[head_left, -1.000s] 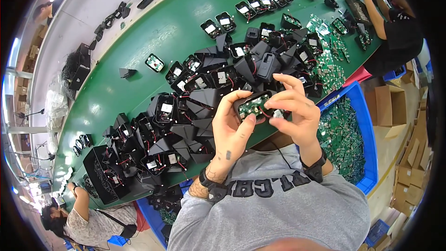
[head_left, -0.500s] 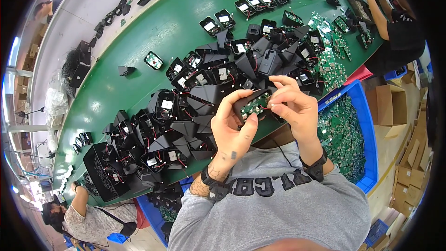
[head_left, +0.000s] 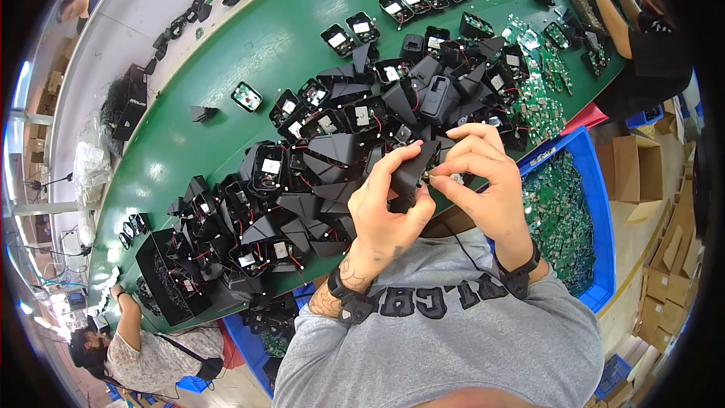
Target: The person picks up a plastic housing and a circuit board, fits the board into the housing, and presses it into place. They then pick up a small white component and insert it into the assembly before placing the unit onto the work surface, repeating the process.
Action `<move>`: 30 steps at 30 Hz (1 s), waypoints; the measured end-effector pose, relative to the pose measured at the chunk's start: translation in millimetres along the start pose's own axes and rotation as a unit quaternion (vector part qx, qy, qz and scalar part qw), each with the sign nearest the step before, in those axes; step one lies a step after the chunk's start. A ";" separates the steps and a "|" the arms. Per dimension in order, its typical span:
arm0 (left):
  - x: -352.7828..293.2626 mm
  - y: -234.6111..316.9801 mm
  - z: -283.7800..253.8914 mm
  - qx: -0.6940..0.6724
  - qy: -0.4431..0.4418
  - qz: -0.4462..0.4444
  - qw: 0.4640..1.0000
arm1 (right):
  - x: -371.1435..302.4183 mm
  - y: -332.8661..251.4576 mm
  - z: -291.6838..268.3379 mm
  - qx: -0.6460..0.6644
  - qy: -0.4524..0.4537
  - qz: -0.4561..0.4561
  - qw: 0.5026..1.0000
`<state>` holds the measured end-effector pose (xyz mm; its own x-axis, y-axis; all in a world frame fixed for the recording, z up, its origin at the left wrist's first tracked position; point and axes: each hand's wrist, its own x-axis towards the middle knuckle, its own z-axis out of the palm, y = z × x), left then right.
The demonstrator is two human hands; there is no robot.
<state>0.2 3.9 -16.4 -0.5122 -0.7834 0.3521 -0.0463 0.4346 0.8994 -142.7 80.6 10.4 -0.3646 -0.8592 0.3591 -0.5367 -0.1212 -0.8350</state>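
Observation:
A black plastic housing (head_left: pixel 408 174) is gripped between the fingers and thumb of my left hand (head_left: pixel 385 219), tilted so its smooth outer side shows. Part of a green circuit board (head_left: pixel 425 179) peeks out at its right edge. There my right hand (head_left: pixel 491 185) has thumb and forefinger pinched together against the board's side. What sits in that pinch is too small and hidden to name. Beyond both hands lies a heap of similar black housings (head_left: pixel 330 149), several with boards, white labels and red wires inside. A closed black housing (head_left: pixel 437 98) rests on the heap.
Loose green circuit boards (head_left: pixel 540 68) spread over the green table (head_left: pixel 219 68) at the right. A blue bin (head_left: pixel 602 249) of boards stands beside me. A black box (head_left: pixel 172 287) sits at the left. Co-workers work at the far right and lower left.
My left hand has tilted the housing, turning its board from facing me toward my right hand. The right hand's fingers stay pinched at its edge.

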 end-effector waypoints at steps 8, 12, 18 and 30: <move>0.9 3.4 4.5 0.041 -0.001 0.068 0.997 | -2.4 -5.2 -3.0 -0.033 0.014 -0.005 0.999; 0.5 3.5 6.0 0.047 0.004 0.087 0.995 | -2.9 -2.0 -3.0 -0.041 0.007 0.003 0.999; 0.1 4.1 6.7 0.051 0.002 0.080 0.995 | -4.8 2.6 -4.9 0.009 0.001 0.015 1.000; -1.3 5.8 4.4 0.081 -0.017 0.071 0.994 | -1.4 18.8 -6.5 0.073 -0.044 0.013 0.996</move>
<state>-3.1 9.4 -12.7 -0.5527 -0.6942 0.4612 -0.1065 0.6077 0.7870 -157.2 82.8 -3.0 -0.3050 -0.9024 0.3042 -0.4086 -0.1646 -0.8978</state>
